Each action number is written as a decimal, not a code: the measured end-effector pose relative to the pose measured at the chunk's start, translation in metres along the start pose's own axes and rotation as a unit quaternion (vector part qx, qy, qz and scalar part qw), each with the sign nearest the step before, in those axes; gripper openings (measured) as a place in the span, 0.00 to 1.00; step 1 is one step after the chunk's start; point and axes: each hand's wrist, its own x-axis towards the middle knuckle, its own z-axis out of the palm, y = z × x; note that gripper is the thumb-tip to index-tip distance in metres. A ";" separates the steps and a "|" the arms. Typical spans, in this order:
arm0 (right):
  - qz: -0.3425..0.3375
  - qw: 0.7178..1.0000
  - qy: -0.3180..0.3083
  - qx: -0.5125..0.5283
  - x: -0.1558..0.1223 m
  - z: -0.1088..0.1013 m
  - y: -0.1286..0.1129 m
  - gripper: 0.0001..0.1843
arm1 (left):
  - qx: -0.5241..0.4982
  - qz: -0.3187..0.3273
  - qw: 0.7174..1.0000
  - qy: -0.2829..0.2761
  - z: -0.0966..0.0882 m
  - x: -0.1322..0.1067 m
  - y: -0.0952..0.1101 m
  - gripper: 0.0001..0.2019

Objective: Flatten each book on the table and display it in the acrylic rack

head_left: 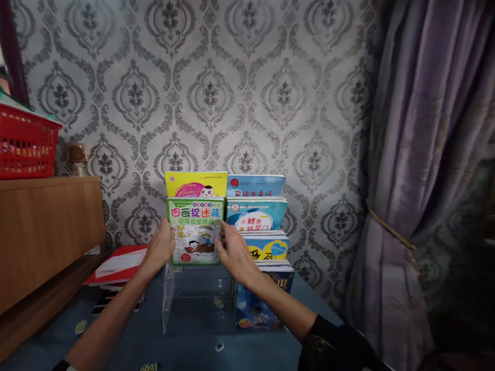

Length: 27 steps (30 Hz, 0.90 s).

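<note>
A green-bordered children's book [197,232] stands upright between my two hands on a clear tiered stand [199,288]. My left hand [161,243] grips its left edge, and my right hand [236,253] has its fingers closed at the right edge. Behind it rises a yellow book [195,182]. To the right, the stand's other column bears a light blue book [256,184], a teal book [256,210], a blue and yellow book [271,247] and a dark blue book [251,307], partly covered by my right forearm. The lower left tiers show bare clear plastic.
A red plastic basket [15,137] sits on a wooden cabinet [43,233] at the left, near a small brown object [77,155]. Red-covered books [117,263] lie beside the cabinet on the blue cloth [179,360]. A purple curtain [408,185] hangs at the right.
</note>
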 end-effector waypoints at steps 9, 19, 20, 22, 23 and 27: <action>0.029 0.998 -0.029 0.043 -0.001 0.008 -0.002 0.28 | -0.030 0.025 0.999 0.016 0.003 0.000 -0.005 0.08; 0.051 0.994 -0.069 0.065 -0.004 -0.010 -0.007 0.28 | -0.111 0.011 0.994 0.004 0.003 -0.001 -0.008 0.12; 0.054 0.994 -0.069 0.065 -0.005 -0.012 -0.007 0.28 | -0.122 0.010 0.993 0.004 0.002 -0.001 -0.008 0.12; 0.056 0.994 -0.070 0.070 -0.006 -0.015 -0.006 0.27 | -0.141 0.010 0.990 0.005 0.002 0.000 -0.008 0.13; 0.054 0.993 -0.071 0.076 -0.006 -0.016 -0.006 0.27 | -0.150 0.011 0.989 0.006 0.002 0.001 -0.008 0.14; 0.049 0.991 -0.079 0.094 -0.009 -0.018 -0.003 0.26 | -0.184 0.023 0.983 0.009 0.004 0.001 -0.012 0.16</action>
